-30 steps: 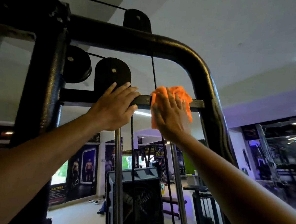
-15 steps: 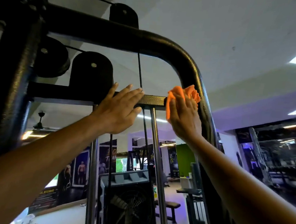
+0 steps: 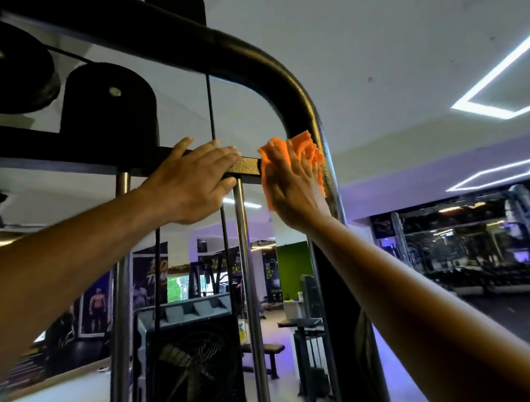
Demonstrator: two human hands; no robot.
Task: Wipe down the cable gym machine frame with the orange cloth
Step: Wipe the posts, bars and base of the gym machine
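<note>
Gym floor stretches behind the frame point(image 3: 298, 109): strip lights on the ceiling, posters, a bench, racks far off to the right. I'm looking up at the black tube where it bends from top rail to right upright, with a flat crossbar point(image 3: 249, 165) joining it below the bend.

I have my right hand point(image 3: 293, 187) flat on the cloth point(image 3: 305, 147), fingers straight and lightly spread, pressing it against the joint where the crossbar meets the upright. Orange folds poke out above the fingertips and along the thumb side. My left hand point(image 3: 192, 183) rests on the crossbar just beside it, fingers straight and close together, holding nothing; I take it as bracing.

I judge the cloth soft, light and limp, so it will bunch and slip off a round tube unless palm pressure holds it; best kept folded under the whole palm and wrapped partly round the tube. I expect the frame to stay rigid under a firm push. A cable point(image 3: 210, 109) runs close by, worth avoiding.
</note>
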